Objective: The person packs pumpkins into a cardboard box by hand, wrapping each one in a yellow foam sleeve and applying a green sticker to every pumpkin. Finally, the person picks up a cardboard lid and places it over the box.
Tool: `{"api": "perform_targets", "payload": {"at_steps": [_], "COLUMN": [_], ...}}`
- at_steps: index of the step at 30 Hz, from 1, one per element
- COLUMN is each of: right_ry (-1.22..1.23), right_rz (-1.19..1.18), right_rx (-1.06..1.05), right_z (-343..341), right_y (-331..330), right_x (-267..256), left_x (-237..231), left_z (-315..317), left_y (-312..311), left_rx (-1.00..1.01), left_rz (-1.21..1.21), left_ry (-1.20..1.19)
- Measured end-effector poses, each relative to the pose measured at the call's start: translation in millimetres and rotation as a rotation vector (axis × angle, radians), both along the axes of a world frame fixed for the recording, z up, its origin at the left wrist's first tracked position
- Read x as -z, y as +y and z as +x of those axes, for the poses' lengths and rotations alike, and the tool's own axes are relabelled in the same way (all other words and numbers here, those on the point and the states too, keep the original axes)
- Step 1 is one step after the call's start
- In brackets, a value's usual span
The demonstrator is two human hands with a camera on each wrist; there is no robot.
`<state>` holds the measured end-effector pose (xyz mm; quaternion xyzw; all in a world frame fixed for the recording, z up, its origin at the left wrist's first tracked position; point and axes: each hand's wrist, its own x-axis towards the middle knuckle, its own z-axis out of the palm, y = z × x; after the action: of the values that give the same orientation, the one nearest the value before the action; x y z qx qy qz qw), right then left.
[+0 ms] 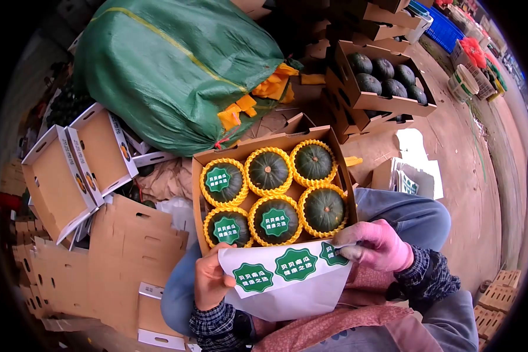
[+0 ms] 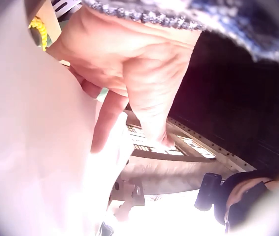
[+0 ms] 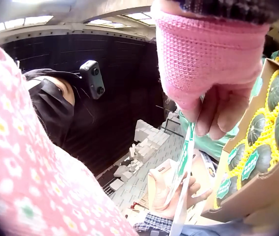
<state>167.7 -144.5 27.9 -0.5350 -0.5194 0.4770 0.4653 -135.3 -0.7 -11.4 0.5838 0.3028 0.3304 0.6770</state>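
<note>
A white sheet of green stickers (image 1: 295, 264) hangs in front of the box, held at both ends. My bare left hand (image 1: 212, 277) grips its left edge; in the left wrist view the fingers (image 2: 111, 115) lie against the pale sheet. My right hand (image 1: 376, 245), in a pink glove, pinches the upper right corner, its fingertips over part of the rightmost sticker (image 1: 328, 254). Just beyond, an open cardboard box (image 1: 202, 206) holds several dark green pumpkins (image 1: 267, 170) in yellow foam nets. Three carry green stickers, one of them the front middle pumpkin (image 1: 275, 222).
A green tarp-covered heap (image 1: 176, 64) stands behind the box. Stacked cartons of pumpkins (image 1: 387, 105) are at the back right. White-edged trays (image 1: 56, 176) and flattened cardboard (image 1: 129, 246) lie to the left. The person's bent knee (image 1: 405, 214) is beside the box.
</note>
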Motion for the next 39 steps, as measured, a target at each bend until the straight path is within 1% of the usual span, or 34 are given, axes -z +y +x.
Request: {"api": "perform_targets", "payload": {"at_steps": [1,2,3,4,5,6,7,8,9,10,11,12,13,15,16,17,18,19,20,22,23,24,26,27,28,29,30,31,32,34,35,36,38,39], "right_ry": [0.043,0.087,-0.04,-0.043,0.201,0.447,0.634,0.481,0.437,0.277,0.232,0.05,0.02,-0.012,-0.101,-0.189,-0.203,-0.39,-0.574,-0.809,-0.937,-1.072,-1.094,-0.953,-0.758,-0.702,-0.687,-0.73,-0.672,-0.405,-0.361,-0.362,-0.081,-0.155], "right_rz": [0.03,0.059,0.254,0.252,0.358,0.46,0.38,0.195,-0.139,-0.095,-0.159,-0.178,-0.187,-0.202,-0.241,-0.282,-0.314,-0.257,-0.198,-0.255,-0.373,-0.378,-0.287,-0.296,-0.256,-0.23,-0.064,-0.105,-0.252,-0.322,-0.354,-0.352,-0.223,-0.084], "right_rx": [-0.034,-0.066,-0.082,-0.083,-0.136,-0.191,-0.209,-0.141,0.146,0.118,0.153,0.217,0.245,0.26,0.294,0.329,0.356,0.334,0.31,0.269,0.191,0.218,0.12,-0.068,-0.311,-0.416,-0.432,-0.378,-0.279,-0.237,-0.237,-0.237,-0.191,-0.17], "right_z": [5,8,13,13,10,12,20,31,19,21,21,19,14,8,4,-1,-2,-5,-7,-10,-5,0,12,7,8,-3,-11,-24,-33,-30,-28,-26,-22,-25], "right_y": [0,1,11,23,37,50,63,76,99,126,150,171,186,205,211,216,218,218,218,223,226,222,206,187,168,143,120,105,95,82,78,73,60,53], "right_x": [4,10,20,21,21,24,39,43,33,53,72,87,97,107,112,113,113,112,110,101,78,73,70,38,30,16,20,18,21,26,21,24,33,29], "left_x": [3,1,-2,-2,-2,4,17,26,29,35,32,30,31,36,38,37,33,30,30,28,30,30,31,27,28,28,28,24,20,11,7,8,15,22], "left_z": [1,4,8,12,17,15,11,7,4,-2,-3,-1,-1,-3,-4,-3,0,2,3,4,1,0,5,11,12,12,14,18,22,29,29,27,22,25], "left_y": [10,8,3,1,4,7,11,13,13,15,15,14,14,14,13,13,15,16,17,18,18,15,15,13,12,9,6,3,5,9,11,7,-2,-2], "left_rx": [0.12,0.118,-0.005,-0.128,-0.209,-0.212,-0.236,-0.26,-0.242,-0.193,-0.176,-0.164,-0.17,-0.172,-0.176,-0.183,-0.172,-0.159,-0.159,-0.104,-0.079,-0.062,-0.166,-0.2,-0.202,-0.204,-0.2,-0.211,-0.201,-0.166,-0.155,-0.156,-0.115,-0.145], "left_rz": [0.244,0.245,0.057,-0.132,-0.173,-0.175,-0.131,-0.088,-0.055,-0.004,0.048,0.102,0.136,0.098,0.073,0.062,0.045,0.027,0.015,0.039,0.063,0.064,0.032,0.031,0.026,0.074,0.123,0.081,0.086,0.653,0.713,0.715,0.277,0.275], "left_ry": [0.077,0.074,0.143,0.21,0.235,0.231,0.294,0.357,0.398,0.442,0.471,0.496,0.487,0.456,0.424,0.43,0.382,0.334,0.343,0.35,0.394,0.394,0.338,0.325,0.321,0.359,0.398,0.388,0.379,0.348,0.343,0.343,0.274,0.251]}}
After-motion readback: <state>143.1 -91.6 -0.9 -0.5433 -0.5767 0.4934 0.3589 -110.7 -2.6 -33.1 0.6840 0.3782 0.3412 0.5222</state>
